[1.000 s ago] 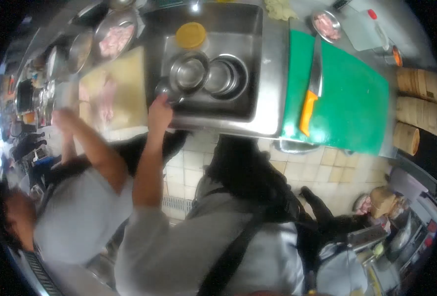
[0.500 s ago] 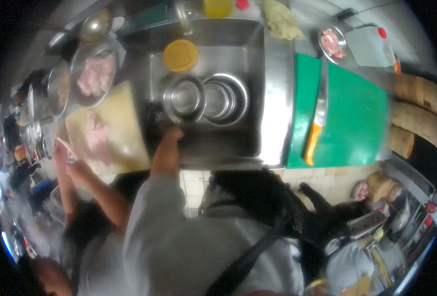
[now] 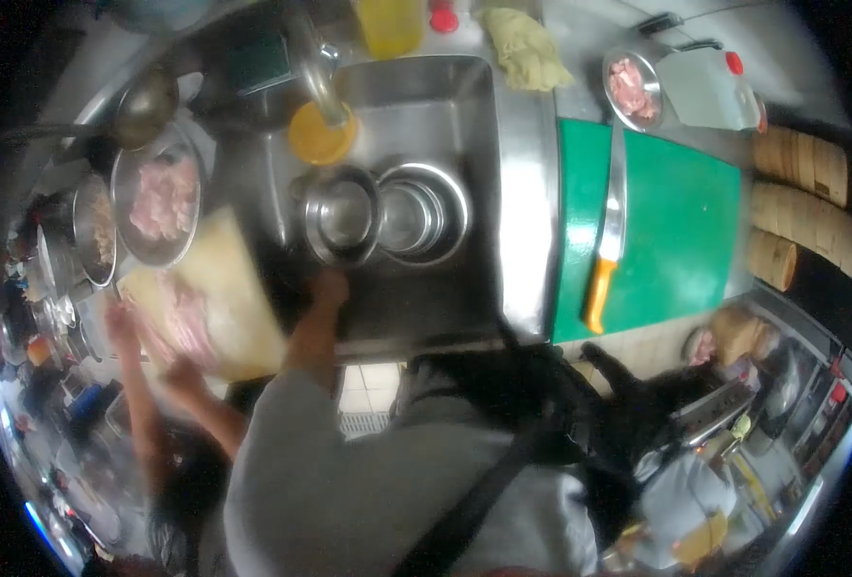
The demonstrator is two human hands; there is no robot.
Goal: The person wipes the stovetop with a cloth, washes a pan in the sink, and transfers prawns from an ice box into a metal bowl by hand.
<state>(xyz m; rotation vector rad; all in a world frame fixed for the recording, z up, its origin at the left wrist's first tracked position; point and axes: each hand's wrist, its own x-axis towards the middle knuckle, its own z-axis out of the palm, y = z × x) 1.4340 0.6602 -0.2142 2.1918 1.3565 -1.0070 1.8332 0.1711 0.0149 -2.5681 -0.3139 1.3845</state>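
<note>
My left hand (image 3: 328, 287) is over the near left part of the sink (image 3: 416, 313), just below a round metal bowl (image 3: 345, 216). Its fingers are blurred, and I cannot make out whether they hold anything. A wider metal container (image 3: 453, 216) with smaller ones inside stands right beside the bowl. Behind them, a yellow round lid (image 3: 315, 139) lies under the faucet (image 3: 315, 72). My right hand does not show. To the right, a knife with an orange handle (image 3: 600, 293) rests on a green cutting board (image 3: 681, 231).
At the left, a co-worker's hands (image 3: 184, 380) are at meat strips (image 3: 184, 322) on a yellowish board (image 3: 238, 288). Bowls of meat (image 3: 164, 202) stand behind. At the back right are a meat bowl (image 3: 632, 91), a plastic jug (image 3: 705, 91) and a cloth (image 3: 525, 50).
The view has shifted, so the sink and boards sit lower in it. My left hand has moved from the bowl's left side to below it. The co-worker's hands have also moved.
</note>
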